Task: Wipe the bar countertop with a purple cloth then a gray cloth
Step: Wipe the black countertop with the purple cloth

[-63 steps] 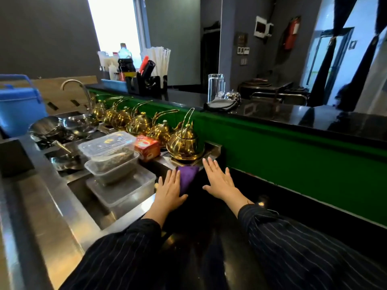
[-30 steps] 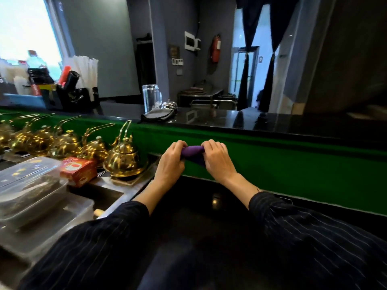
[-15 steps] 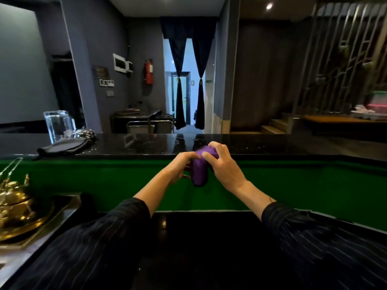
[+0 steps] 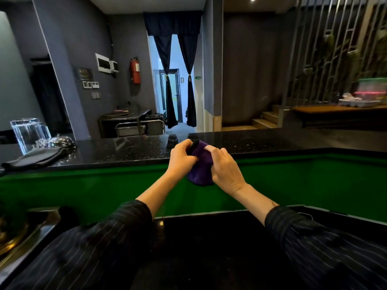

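1. The purple cloth point(image 4: 201, 166) is bunched into a soft wad. It is gripped between the curled fingers point(image 4: 189, 146) of the left hand point(image 4: 181, 159) and those of the right hand point(image 4: 225, 167). Its rounded lower end hangs below both palms.
2. The gray cloth point(image 4: 35, 156) is folded and dark-edged. It lies flat, well to the left of the fingers and untouched.
3. The bar countertop point(image 4: 125, 150) is glossy black speckled stone. Its near edge runs just behind the fingertips, and whether they touch it cannot be told.
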`<state>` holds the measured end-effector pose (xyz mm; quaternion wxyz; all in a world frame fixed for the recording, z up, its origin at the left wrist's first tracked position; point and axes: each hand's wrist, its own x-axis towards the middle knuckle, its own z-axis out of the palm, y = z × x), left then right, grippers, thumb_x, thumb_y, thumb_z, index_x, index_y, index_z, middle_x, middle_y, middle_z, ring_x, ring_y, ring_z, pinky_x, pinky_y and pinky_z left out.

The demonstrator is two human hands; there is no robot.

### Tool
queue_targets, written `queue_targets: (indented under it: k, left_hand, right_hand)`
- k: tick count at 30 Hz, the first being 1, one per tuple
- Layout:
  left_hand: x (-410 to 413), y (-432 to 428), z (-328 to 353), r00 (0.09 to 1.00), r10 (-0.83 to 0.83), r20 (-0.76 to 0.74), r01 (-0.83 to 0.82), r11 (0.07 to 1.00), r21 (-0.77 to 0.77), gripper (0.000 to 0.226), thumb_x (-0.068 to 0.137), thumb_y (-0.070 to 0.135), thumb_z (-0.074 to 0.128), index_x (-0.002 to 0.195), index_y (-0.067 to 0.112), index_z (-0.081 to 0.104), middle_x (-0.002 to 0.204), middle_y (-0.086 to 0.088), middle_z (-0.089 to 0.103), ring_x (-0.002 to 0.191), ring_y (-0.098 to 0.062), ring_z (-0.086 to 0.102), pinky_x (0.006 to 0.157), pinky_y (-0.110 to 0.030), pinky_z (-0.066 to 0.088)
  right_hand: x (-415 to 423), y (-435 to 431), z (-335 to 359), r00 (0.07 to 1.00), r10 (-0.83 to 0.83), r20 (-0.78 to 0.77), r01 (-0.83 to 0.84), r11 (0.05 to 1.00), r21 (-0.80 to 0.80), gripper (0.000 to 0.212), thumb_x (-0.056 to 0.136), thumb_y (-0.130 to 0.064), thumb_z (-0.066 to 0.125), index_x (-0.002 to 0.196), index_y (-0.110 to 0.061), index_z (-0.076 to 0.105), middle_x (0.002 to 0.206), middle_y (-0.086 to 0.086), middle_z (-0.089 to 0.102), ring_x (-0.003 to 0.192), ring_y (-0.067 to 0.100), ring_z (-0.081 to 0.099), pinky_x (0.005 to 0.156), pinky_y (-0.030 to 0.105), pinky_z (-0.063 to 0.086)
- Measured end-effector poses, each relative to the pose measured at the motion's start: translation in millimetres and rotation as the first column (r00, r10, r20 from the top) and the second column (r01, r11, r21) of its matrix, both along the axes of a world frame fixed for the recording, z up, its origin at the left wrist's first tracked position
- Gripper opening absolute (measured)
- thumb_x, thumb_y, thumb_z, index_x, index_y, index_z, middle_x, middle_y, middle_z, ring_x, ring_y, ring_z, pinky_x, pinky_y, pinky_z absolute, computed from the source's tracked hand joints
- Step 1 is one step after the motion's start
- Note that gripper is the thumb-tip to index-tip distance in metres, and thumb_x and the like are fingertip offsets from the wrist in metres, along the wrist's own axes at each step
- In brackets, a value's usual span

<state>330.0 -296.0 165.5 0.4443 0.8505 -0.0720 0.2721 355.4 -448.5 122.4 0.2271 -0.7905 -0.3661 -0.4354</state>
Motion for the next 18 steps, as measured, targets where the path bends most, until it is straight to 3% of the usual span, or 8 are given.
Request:
queue_targets:
  k: [2, 4, 8, 11, 13, 15, 18]
  left_hand:
    - [0, 0, 4, 0.996, 0.039, 0.075, -0.04, 0.999, 0.018, 0.019, 0.071, -0.008, 0.061, 0.077, 0.009, 0.054, 0.075, -0.003, 0.062, 0.072, -0.018, 0.055, 0.06, -0.015, 0.041]
    - [-1, 1, 8, 0.991, 0.049, 0.125, -0.057, 0.997, 0.061, 0.02, 0.074, -0.004, 0.062, 0.078, 0.012, 0.051, 0.07, 0.004, 0.056, 0.068, -0.014, 0.051, 0.055, -0.012, 0.038]
    - [4, 7, 14, 0.984, 0.074, 0.161, -0.108, 0.972, 0.209, 0.025, 0.079, 0.013, 0.07, 0.08, 0.013, 0.045, 0.07, 0.006, 0.054, 0.064, -0.012, 0.048, 0.054, -0.02, 0.029]
    - [14, 2, 25, 0.983, 0.097, 0.157, -0.125, 0.975, 0.183, 0.02, 0.085, 0.018, 0.066, 0.086, 0.011, 0.048, 0.078, 0.004, 0.056, 0.069, -0.013, 0.05, 0.058, -0.019, 0.032]
    - [24, -4, 32, 0.984, 0.128, 0.128, -0.15, 0.971, 0.185, 0.016, 0.087, 0.019, 0.063, 0.09, 0.012, 0.049, 0.085, -0.001, 0.06, 0.075, -0.017, 0.053, 0.064, -0.027, 0.038]
    - [38, -7, 35, 0.981, 0.162, 0.105, -0.183, 0.952, 0.245, 0.013, 0.088, 0.02, 0.06, 0.092, 0.012, 0.05, 0.091, -0.007, 0.065, 0.082, -0.024, 0.059, 0.065, -0.032, 0.04]
    - [61, -10, 31, 0.964, 0.25, 0.095, -0.266, 0.869, 0.416, 0.014, 0.088, 0.024, 0.058, 0.092, 0.012, 0.052, 0.094, -0.011, 0.064, 0.097, -0.033, 0.056, 0.075, -0.04, 0.04]
  right_hand:
    - [-2, 2, 4, 0.999, -0.029, 0.014, 0.029, 0.999, -0.027, 0.059, 0.067, 0.009, 0.054, 0.121, -0.012, 0.041, 0.094, 0.013, 0.062, 0.078, 0.033, 0.054, 0.067, 0.044, 0.051]
    - [2, 0, 8, 0.994, -0.09, 0.061, 0.096, 0.988, -0.118, 0.057, 0.066, 0.01, 0.059, 0.116, -0.013, 0.047, 0.087, 0.009, 0.061, 0.076, 0.03, 0.052, 0.063, 0.041, 0.049]
    - [21, -13, 26, 0.966, -0.216, 0.143, 0.24, 0.953, -0.185, 0.051, 0.069, 0.006, 0.065, 0.115, -0.014, 0.057, 0.086, 0.007, 0.059, 0.076, 0.029, 0.052, 0.059, 0.039, 0.044]
    - [37, -17, 50, 0.931, -0.302, 0.206, 0.343, 0.916, -0.206, 0.054, 0.07, 0.005, 0.066, 0.117, -0.018, 0.059, 0.089, 0.007, 0.06, 0.077, 0.03, 0.053, 0.061, 0.038, 0.041]
    - [48, -15, 62, 0.905, -0.361, 0.225, 0.408, 0.888, -0.213, 0.052, 0.068, 0.006, 0.068, 0.112, -0.02, 0.062, 0.088, 0.007, 0.061, 0.078, 0.029, 0.053, 0.061, 0.036, 0.039]
    - [54, -13, 70, 0.881, -0.428, 0.202, 0.469, 0.846, -0.254, 0.05, 0.068, 0.005, 0.07, 0.11, -0.021, 0.062, 0.092, 0.008, 0.061, 0.085, 0.03, 0.053, 0.066, 0.038, 0.039]
    - [63, -2, 70, 0.84, -0.542, 0.001, 0.505, 0.782, -0.365, 0.041, 0.08, -0.004, 0.062, 0.117, -0.021, 0.058, 0.118, 0.012, 0.052, 0.116, 0.034, 0.043, 0.094, 0.057, 0.034]
